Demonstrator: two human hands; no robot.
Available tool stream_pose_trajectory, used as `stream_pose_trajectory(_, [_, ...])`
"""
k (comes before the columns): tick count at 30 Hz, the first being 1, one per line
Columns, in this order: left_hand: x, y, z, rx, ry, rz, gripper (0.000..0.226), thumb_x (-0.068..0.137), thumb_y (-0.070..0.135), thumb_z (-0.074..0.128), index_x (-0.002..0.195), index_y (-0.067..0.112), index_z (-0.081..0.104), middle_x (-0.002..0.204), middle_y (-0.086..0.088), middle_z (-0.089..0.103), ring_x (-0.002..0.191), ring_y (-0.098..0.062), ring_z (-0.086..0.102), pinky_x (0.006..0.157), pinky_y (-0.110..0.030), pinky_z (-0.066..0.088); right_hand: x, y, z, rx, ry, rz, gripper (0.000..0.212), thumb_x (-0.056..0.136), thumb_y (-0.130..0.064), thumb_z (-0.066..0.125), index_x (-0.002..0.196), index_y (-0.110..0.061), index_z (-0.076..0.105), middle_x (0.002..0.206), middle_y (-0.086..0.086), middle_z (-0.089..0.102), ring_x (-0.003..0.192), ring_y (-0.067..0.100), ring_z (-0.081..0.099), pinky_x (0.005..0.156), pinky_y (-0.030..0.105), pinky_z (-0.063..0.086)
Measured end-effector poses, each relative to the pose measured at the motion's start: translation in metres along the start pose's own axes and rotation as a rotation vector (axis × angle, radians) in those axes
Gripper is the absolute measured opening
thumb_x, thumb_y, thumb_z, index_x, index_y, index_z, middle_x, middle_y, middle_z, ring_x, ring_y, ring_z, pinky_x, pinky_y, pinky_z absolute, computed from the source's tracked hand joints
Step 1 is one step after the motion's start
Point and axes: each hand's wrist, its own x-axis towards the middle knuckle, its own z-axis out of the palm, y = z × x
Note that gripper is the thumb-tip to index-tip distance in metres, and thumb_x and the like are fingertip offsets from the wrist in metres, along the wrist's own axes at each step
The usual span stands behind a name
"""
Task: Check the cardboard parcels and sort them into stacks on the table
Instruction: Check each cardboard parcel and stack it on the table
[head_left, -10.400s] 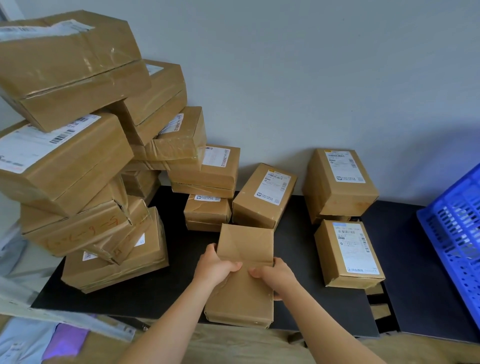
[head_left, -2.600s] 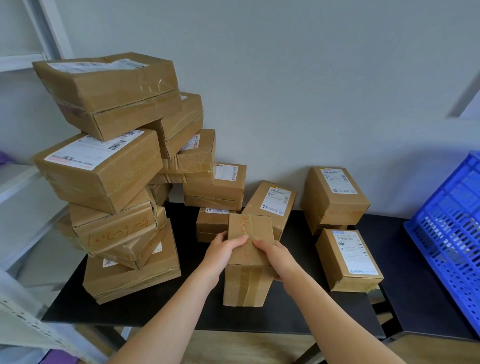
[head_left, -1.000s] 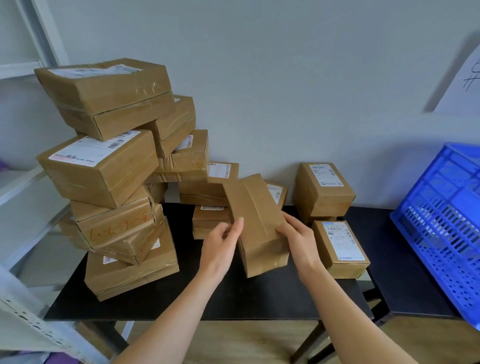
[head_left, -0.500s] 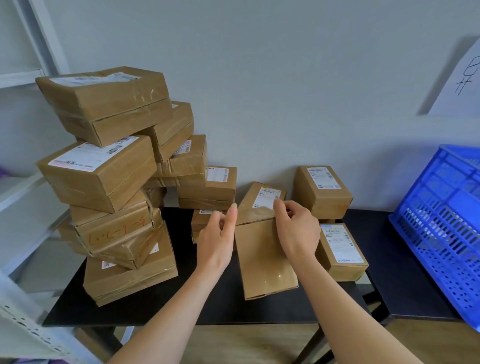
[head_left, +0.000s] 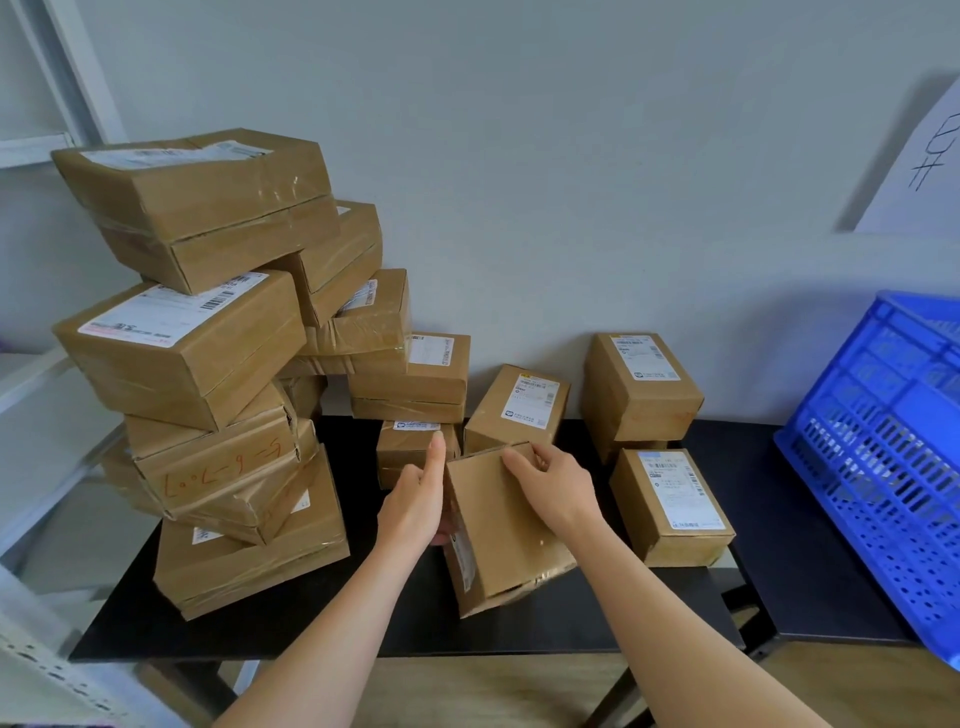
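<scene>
Head view: the parcel (head_left: 498, 545) is tilted above the table's (head_left: 322, 618) front edge, about midway along; whether its lower corner rests there I cannot tell. The left hand (head_left: 415, 499) presses straight fingers flat against its left side. The right hand (head_left: 556, 486) curls its fingers over the far top edge. It is stiff taped cardboard, probably light (the tape looks slick), so opposite sides seem the safest hold. A leaning pile (head_left: 208, 374) crowds the left edge, and a labelled box (head_left: 670, 504) and blue crate (head_left: 883, 441) the right.
</scene>
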Motion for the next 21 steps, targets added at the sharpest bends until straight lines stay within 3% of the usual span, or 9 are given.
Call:
stream_pose_trajectory(4, [0.007,-0.003,0.001,-0.059,-0.125,-0.038,0.069,0.078,0.076,0.045,0.118,0.020,0.044,0.118,-0.005,0.055,0.104,-0.023,0.058,0.074,-0.037,0.055,0.006,0.007,0.004,0.026,-0.096,0.058,0.067,0.088,-0.044,0.059,0.147,-0.034,0.027,0.135,-0.002,0.049,0.094,0.007,0.053,0.073,0.020,0.045])
stream_pose_trajectory(7, [0.010,-0.007,0.005,-0.001,-0.114,-0.013,0.062,0.078,0.064,0.061,0.119,0.023,0.041,0.123,-0.004,0.050,0.110,-0.022,0.053,0.086,-0.043,0.052,0.013,0.012,0.008,0.072,-0.124,0.103,0.071,0.086,-0.037,0.064,0.147,-0.030,0.028,0.136,0.002,0.049,0.113,0.018,0.053,0.096,0.036,0.048])
stream_pose_trajectory(9, [0.010,-0.007,0.006,-0.006,-0.075,0.016,0.068,0.077,0.060,0.065,0.127,0.022,0.040,0.126,-0.004,0.047,0.112,-0.021,0.051,0.095,-0.044,0.048,0.018,0.013,0.008,0.096,-0.137,0.140,0.071,0.085,-0.035,0.065,0.147,-0.028,0.031,0.133,0.002,0.050,0.115,0.021,0.054,0.099,0.040,0.047])
stream_pose_trajectory(12, [0.012,-0.004,0.006,-0.027,-0.065,0.068,0.079,0.077,0.055,0.069,0.139,0.023,0.032,0.136,-0.004,0.040,0.119,-0.019,0.046,0.097,-0.035,0.042,0.025,0.013,0.007,0.128,-0.142,0.189,0.064,0.083,-0.030,0.066,0.142,-0.027,0.040,0.114,-0.004,0.056,0.101,0.017,0.056,0.089,0.034,0.049])
stream_pose_trajectory(15, [0.016,0.000,0.007,-0.100,-0.118,0.090,0.089,0.079,0.044,0.073,0.149,0.026,0.021,0.146,-0.002,0.033,0.131,-0.021,0.038,0.099,-0.035,0.038,0.029,0.015,0.008,0.171,-0.148,0.217,0.058,0.082,-0.026,0.066,0.136,-0.029,0.046,0.094,-0.011,0.053,0.088,0.011,0.054,0.074,0.028,0.046])
stream_pose_trajectory(18, [0.019,0.003,0.008,-0.172,-0.184,0.125,0.087,0.083,0.030,0.072,0.150,0.032,0.017,0.145,0.002,0.037,0.129,-0.017,0.039,0.091,-0.028,0.036,0.032,0.016,0.008,0.184,-0.151,0.233,0.060,0.081,-0.023,0.067,0.137,-0.030,0.044,0.092,-0.013,0.050,0.085,0.010,0.052,0.066,0.025,0.043])
stream_pose_trajectory(21, [0.023,0.005,0.007,-0.203,-0.216,0.120,0.082,0.083,0.024,0.072,0.148,0.032,0.023,0.139,0.002,0.044,0.116,-0.012,0.043,0.086,-0.025,0.038,0.033,0.017,0.009,0.179,-0.156,0.228,0.061,0.081,-0.022,0.067,0.137,-0.031,0.046,0.094,-0.012,0.051,0.085,0.009,0.052,0.062,0.023,0.040])
